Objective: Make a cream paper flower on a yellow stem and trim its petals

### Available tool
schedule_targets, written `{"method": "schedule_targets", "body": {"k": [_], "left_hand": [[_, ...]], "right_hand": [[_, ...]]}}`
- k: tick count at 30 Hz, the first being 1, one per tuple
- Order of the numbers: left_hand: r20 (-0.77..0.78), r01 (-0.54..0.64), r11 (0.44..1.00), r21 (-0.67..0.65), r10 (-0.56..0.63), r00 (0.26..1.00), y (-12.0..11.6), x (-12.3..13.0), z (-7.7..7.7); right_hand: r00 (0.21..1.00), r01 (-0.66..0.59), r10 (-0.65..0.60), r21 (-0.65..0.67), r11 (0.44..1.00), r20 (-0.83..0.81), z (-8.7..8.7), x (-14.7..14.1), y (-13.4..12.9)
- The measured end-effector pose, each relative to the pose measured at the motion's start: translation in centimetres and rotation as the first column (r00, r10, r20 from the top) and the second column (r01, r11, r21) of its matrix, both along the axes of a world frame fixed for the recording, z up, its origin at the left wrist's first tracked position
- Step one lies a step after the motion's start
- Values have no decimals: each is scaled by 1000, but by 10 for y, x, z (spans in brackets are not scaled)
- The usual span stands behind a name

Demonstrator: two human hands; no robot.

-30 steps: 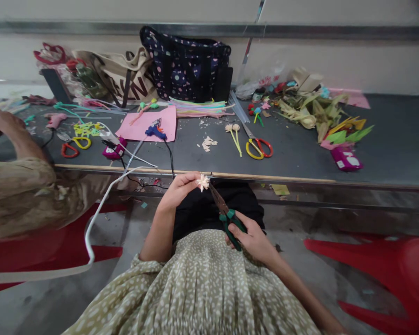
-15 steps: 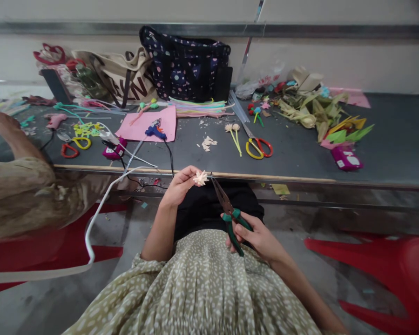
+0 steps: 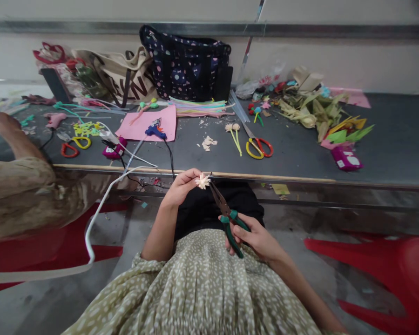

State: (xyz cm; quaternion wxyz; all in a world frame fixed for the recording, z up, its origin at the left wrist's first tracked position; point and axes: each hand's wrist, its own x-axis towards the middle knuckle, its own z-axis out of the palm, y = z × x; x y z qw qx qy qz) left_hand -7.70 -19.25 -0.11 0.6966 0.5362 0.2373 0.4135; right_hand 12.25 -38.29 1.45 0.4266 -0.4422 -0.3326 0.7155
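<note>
A cream flower (image 3: 203, 181) is sitting at the fingertips of the person's left hand (image 3: 179, 190), the fingers pinching together on its left side. Compared with half a second ago, the pliers (image 3: 224, 209) are poking closer to the flower, their tips ending at its right edge; whether they are touching is unclear. Below and right of the flower, the right hand's (image 3: 253, 235) fingers are wrapping around the green handles. Beyond the flower, pale pieces (image 3: 206, 144) are lying on the surface (image 3: 296, 153).
</note>
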Motion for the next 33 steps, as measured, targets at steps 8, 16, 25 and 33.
{"method": "schedule_targets", "body": {"k": [8, 16, 25, 33], "left_hand": [[-51, 20, 998, 66, -16, 999, -1, -1, 6], [-45, 8, 999, 43, -6, 999, -1, -2, 4], [-73, 7, 996, 87, -1, 997, -4, -4, 10], [-87, 6, 990, 143, 7, 996, -6, -7, 19]], "right_hand": [[998, -2, 1, -21, 1000, -67, -3, 0, -1], [996, -9, 8, -20, 1000, -89, -3, -1, -1], [987, -56, 57, -9, 998, 151, 7, -1, 1], [972, -12, 10, 6, 1000, 236, 10, -5, 3]]}}
